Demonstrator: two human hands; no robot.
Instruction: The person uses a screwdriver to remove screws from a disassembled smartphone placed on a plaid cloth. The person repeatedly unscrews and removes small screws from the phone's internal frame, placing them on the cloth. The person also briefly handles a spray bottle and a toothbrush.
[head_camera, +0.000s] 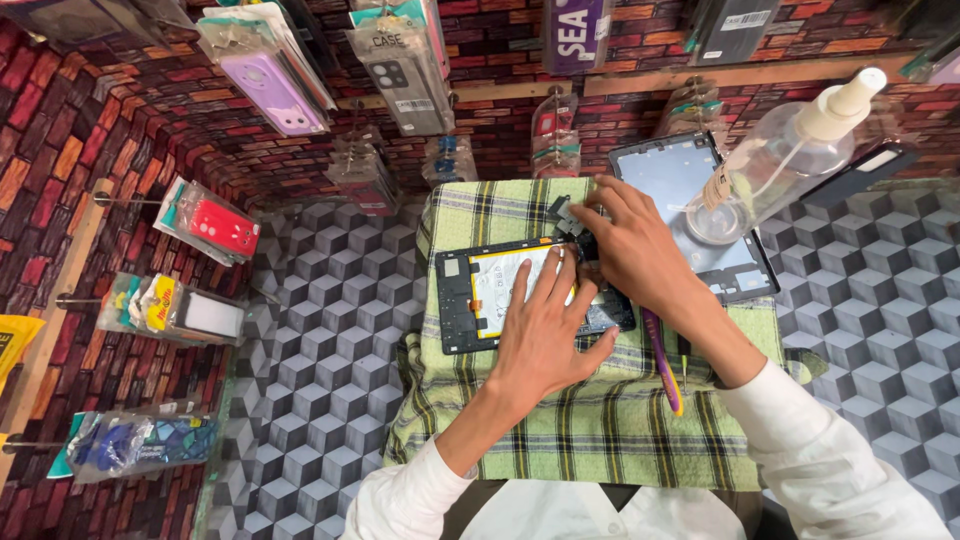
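Nearest, two white sleeves rise from the bottom edge, over a green-and-yellow checked cloth (600, 420) spread on a cube-patterned surface (320, 370). The left hand (540, 330) lies flat, fingers spread and grasping nothing, pressing on an opened tablet (470, 295) that rests on the cloth's middle, its pale battery and dark frame showing. The right hand (635, 250) bends over the tablet's far right corner, fingertips pinched at a small dark part; whether it grips anything cannot be told, since the hand hides the spot. A purple-and-yellow tool (662, 365) lies on the cloth just beside the right forearm, partly covered by it.

Farther right, a separate tablet frame (690, 175) lies partly off the cloth, with a clear spray bottle (790, 155) with a cream nozzle lying across it.

At left, bagged packages hang from pegs on a brick-patterned wall: a blue one (140, 440) nearest, a yellow-labelled one (170, 308) next, then a red phone case (215, 225). Along the far wall hang a lilac case (270, 90), a grey-carded case (400, 70) and a purple sign (575, 30) cut off by the top edge. Small packets below them are too dim to make out.
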